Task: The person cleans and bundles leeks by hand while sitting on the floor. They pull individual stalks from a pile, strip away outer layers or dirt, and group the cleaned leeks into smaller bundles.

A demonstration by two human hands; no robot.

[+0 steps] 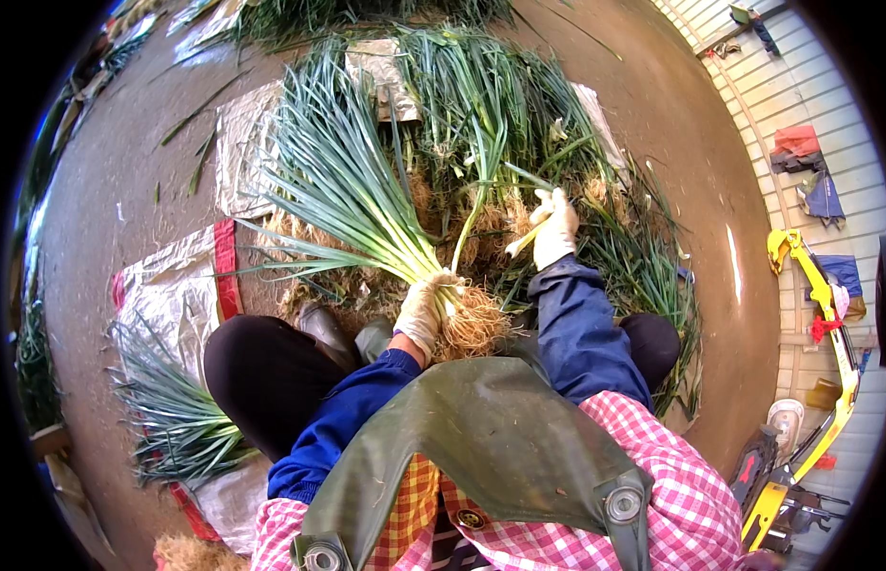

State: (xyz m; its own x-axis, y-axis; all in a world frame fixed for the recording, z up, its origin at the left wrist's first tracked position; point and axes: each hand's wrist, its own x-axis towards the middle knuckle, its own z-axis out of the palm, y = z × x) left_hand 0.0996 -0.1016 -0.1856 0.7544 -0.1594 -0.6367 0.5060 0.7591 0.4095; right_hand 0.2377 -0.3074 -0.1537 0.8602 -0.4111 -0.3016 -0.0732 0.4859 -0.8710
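My left hand [420, 314], in a pale glove, grips a thick bunch of green onions [386, 221] by the white stalks just above their roots. The leaves fan out up and to the left, and the tangled brown roots [475, 325] hang to the right of my fist. My right hand [556, 227], also gloved, is closed around a loose onion leaf [520, 244]. Its pale end sticks out to the lower left, and a green part shows above my fingers. Beyond both hands lies a large pile of untrimmed green onions [507, 107], roots towards me.
Another bunch of green onions [182, 407] rests on a white sack [172, 275] with red edging to my left. Loose leaves [643, 243] litter the right side. A yellow machine arm [821, 285] stands by the wall at far right.
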